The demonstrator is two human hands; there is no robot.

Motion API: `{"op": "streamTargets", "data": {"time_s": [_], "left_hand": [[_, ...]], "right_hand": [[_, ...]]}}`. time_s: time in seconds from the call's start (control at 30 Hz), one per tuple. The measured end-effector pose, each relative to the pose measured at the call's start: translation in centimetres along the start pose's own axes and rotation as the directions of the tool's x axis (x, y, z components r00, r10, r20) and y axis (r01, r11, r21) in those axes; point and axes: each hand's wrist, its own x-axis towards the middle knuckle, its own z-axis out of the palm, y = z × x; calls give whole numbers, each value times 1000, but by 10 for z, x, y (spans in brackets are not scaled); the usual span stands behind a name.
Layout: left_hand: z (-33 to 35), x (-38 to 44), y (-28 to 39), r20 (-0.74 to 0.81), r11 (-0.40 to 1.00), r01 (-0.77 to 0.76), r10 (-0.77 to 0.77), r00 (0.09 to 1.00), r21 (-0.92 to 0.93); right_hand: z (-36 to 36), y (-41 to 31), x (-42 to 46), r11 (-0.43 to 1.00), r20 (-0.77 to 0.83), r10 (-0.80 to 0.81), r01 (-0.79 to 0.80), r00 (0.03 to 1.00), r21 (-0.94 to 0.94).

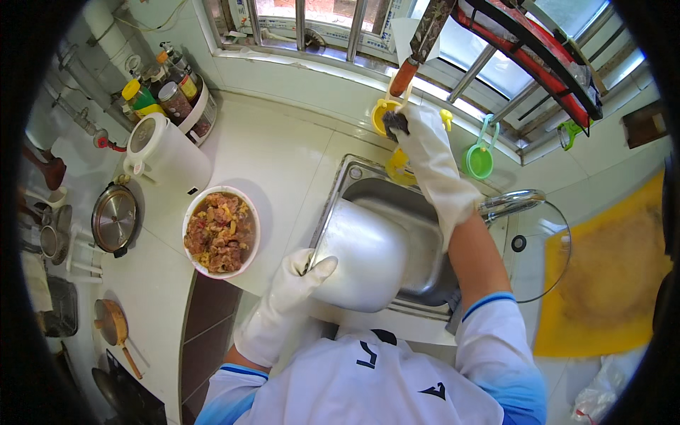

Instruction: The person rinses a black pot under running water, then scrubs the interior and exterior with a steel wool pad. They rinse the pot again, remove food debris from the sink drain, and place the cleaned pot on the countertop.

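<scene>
Both my hands wear white rubber gloves. My left hand (pixel 297 273) grips the rim of a silver metal pot (pixel 366 255), which is tilted over the left part of the stainless steel sink (pixel 427 255). The inside of the pot is turned away from view. At the wall below the window, my right hand (pixel 425 127) has a dark scouring pad (pixel 396 123) at its fingertips, in front of a yellow hanging basket (pixel 379 117). A bottle of yellow liquid (pixel 399 167) stands beneath this hand, behind the sink.
A bowl of meat stew (pixel 220 231) stands left of the sink, near a white electric kettle (pixel 167 154) and a condiment rack (pixel 199 114). The chrome faucet (pixel 512 202), a glass lid (pixel 536 255) and a yellow board (pixel 605 271) are at right. A green basket (pixel 479 160) hangs behind.
</scene>
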Motion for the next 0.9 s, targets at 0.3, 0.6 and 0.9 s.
{"op": "streamTargets", "data": {"time_s": [0.3,0.6,0.9], "left_hand": [[24,32,3,124,998,-51,54,991,-26],[64,51,-19,386,999,16,-33,922,47],[68,55,-11,310,999,-10,-1,951,32]], "right_hand": [[-105,-84,-154,871,126,69,-121,990,475],[-94,-55,-154,893,169,95,-158,981,420],[-94,-74,-162,877,96,-148,86,984,472]]}}
